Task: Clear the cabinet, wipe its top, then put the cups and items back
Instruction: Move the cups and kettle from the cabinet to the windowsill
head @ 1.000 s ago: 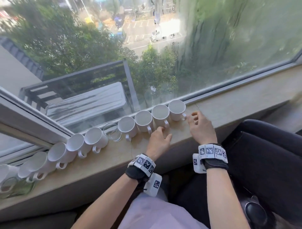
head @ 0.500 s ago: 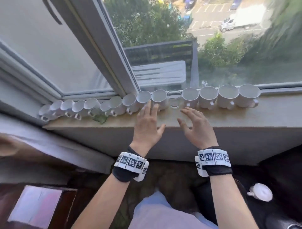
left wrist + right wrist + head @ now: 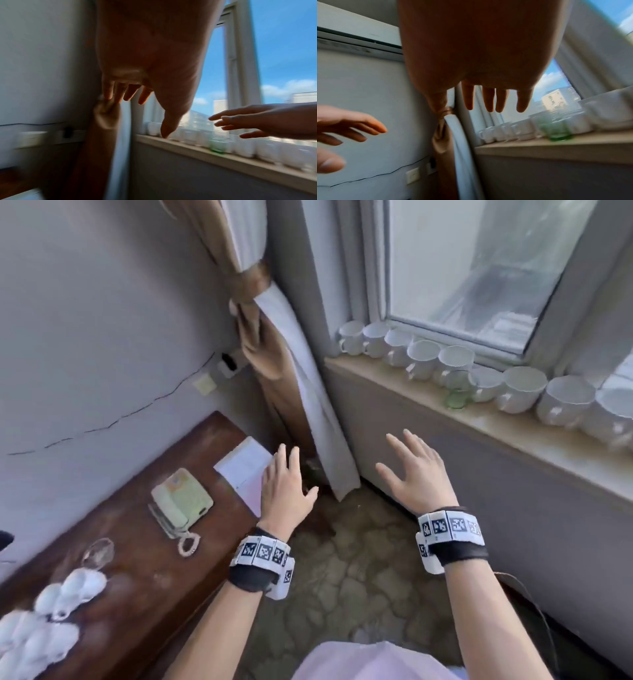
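A dark wooden cabinet [image 3: 144, 542] stands at lower left. On its top lie a pale telephone [image 3: 180, 503], a white paper pad [image 3: 245, 465], a clear glass [image 3: 97, 551] and several white cups [image 3: 51, 621], blurred. More white cups [image 3: 520, 388] and a green-based glass [image 3: 457, 395] line the windowsill [image 3: 513, 436]. My left hand [image 3: 286, 481] hovers open over the cabinet's right end, by the pad. My right hand [image 3: 412, 470] hangs open in the air in front of the wall below the sill. Both hold nothing.
A tied tan and white curtain [image 3: 274, 347] hangs in the corner between cabinet and sill. A cable and wall sockets [image 3: 205, 383] run along the grey wall. A patterned floor [image 3: 342, 577] shows between cabinet and sill wall.
The view swung left from the sill to the cabinet. Both hands left the cups on the sill and moved down and left, empty with fingers spread.
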Available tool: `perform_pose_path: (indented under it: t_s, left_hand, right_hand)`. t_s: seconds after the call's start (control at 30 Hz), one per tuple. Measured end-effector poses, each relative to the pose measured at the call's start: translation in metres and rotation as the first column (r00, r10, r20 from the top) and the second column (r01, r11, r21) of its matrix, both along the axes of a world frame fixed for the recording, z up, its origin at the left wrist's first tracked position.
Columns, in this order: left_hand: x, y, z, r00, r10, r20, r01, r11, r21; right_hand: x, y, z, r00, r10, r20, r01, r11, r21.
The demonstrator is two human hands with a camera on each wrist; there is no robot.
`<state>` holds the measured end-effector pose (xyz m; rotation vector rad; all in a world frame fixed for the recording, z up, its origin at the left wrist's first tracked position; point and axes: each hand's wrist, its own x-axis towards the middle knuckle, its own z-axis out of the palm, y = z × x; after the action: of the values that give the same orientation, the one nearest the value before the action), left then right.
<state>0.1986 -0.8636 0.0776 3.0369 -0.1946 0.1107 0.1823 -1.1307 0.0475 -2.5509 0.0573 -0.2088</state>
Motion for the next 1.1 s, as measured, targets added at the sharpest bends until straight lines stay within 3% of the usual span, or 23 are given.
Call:
perform_pose_path:
  t_s: [0.17,0.33,0.53,0.7,0.97,1.1]
  left_hand:
    - [-0.028,0.146,-0.014,0.969,0.246,-0.023,-0.245,0.969,0.010]
    - [-0.077,0.246,-0.040,0.863,0.500,-0.068,-0.502,0.865,0.001]
    - [-0.148,0.317,-0.076,0.644,0.746,-0.169,-0.751,0.659,0.041]
    - [-0.195,0.357,-0.091,0.408,0.887,-0.217,-0.899,0.432,0.077]
    - [-0.223,0.392,-0.081,0.052,0.979,-0.199,-0.998,0.058,0.023]
    - [-0.228,0.400,-0.082,-0.027,0.975,-0.219,-1.000,-0.028,-0.003]
  right_hand:
    - [0.035,0.130,-0.008,0.981,0.186,-0.048,-0.187,0.982,-0.028]
    - [0.047,0.235,-0.023,0.915,0.377,-0.143,-0.388,0.920,-0.060]
    - [0.065,0.331,-0.053,0.770,0.563,-0.299,-0.605,0.794,-0.064]
    - [0.103,0.413,-0.068,0.637,0.705,-0.311,-0.744,0.668,-0.009]
    - [0.161,0.543,-0.050,0.469,0.823,-0.320,-0.856,0.513,0.064]
    - [0.153,0.593,-0.058,0.357,0.869,-0.341,-0.904,0.413,0.106]
